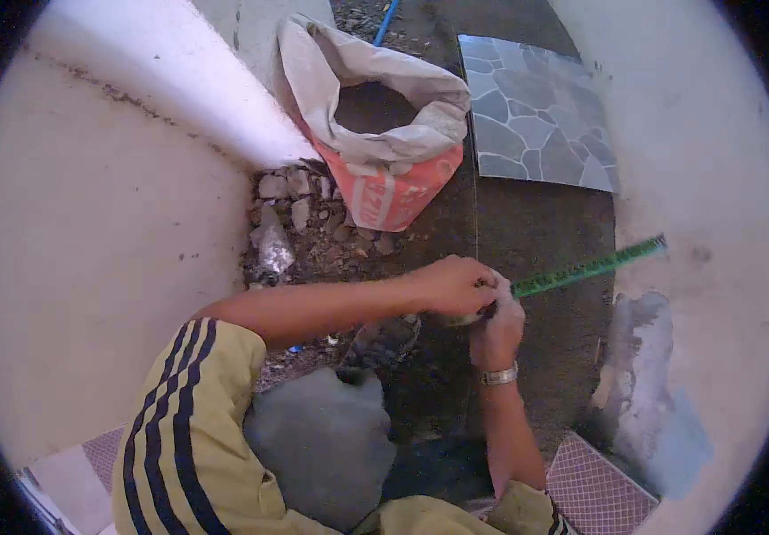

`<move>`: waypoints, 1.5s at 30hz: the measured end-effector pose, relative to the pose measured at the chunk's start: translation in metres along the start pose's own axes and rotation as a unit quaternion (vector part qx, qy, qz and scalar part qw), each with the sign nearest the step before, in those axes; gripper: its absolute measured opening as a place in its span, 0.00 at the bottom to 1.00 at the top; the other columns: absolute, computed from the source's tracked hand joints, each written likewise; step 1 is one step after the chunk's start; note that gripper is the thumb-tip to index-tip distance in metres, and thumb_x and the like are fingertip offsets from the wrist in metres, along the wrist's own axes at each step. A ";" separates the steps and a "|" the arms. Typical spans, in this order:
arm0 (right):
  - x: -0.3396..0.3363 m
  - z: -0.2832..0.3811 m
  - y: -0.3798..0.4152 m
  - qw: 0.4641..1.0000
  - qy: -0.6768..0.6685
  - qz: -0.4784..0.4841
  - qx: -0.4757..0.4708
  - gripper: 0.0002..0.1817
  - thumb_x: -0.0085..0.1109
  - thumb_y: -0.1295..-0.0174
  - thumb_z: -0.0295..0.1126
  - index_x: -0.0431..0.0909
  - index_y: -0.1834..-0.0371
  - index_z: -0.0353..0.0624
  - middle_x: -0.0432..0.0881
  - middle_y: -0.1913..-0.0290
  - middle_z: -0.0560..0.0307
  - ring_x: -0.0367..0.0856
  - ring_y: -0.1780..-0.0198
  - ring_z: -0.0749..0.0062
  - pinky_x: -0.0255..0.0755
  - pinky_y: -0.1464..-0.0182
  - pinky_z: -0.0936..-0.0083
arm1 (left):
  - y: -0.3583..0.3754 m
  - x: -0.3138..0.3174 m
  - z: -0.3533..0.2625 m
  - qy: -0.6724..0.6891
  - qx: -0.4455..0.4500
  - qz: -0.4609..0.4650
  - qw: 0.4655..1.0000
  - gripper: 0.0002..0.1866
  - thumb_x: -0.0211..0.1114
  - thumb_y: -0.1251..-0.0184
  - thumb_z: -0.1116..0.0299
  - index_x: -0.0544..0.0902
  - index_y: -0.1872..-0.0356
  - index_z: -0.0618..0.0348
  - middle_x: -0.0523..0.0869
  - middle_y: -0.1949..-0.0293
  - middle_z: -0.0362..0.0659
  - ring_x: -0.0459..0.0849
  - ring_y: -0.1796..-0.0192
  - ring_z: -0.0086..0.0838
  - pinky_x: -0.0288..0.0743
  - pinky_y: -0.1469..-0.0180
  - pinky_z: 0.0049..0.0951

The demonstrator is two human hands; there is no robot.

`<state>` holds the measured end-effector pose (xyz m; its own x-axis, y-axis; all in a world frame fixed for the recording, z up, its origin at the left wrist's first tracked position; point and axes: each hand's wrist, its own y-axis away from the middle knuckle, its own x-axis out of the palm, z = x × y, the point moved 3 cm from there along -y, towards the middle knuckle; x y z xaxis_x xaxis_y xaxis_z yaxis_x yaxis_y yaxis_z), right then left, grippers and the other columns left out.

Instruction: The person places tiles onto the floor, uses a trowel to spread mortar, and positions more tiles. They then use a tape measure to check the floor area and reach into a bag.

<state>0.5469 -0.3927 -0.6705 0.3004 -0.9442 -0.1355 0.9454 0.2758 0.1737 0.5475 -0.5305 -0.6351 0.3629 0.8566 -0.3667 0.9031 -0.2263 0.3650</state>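
A green tape measure with dark markings runs from my hands toward the wall on the right. My left hand reaches across from the left, its fingers closed in a pinch at the near end of the tape. Pressed close against it, my right hand, with a metal-banded watch on the wrist, is also closed around that end. A small pale object shows under my left hand; my fingers hide most of it.
A sack with a rolled-down rim stands ahead, beside rubble along the left wall. A stone-patterned tile lies against the right wall. Near me are a checkered tile and a grey rounded shape.
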 end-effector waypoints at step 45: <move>0.051 -0.089 0.056 0.976 -0.047 0.195 0.088 0.19 0.47 0.30 0.36 0.77 0.46 0.33 0.83 0.50 0.46 0.82 0.51 0.66 0.77 0.57 0.73 | 0.157 -0.175 0.056 -0.524 -0.248 -0.219 0.785 0.52 0.73 0.56 0.39 0.65 0.33 0.62 0.75 0.40 0.57 0.71 0.37 0.54 0.70 0.41 0.52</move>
<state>0.6269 -0.4092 -0.7547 0.6124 -0.7879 0.0641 0.7223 0.5907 0.3596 0.6387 -0.7423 -0.5617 0.2662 -0.1079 -0.9579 0.8878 0.4144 0.2001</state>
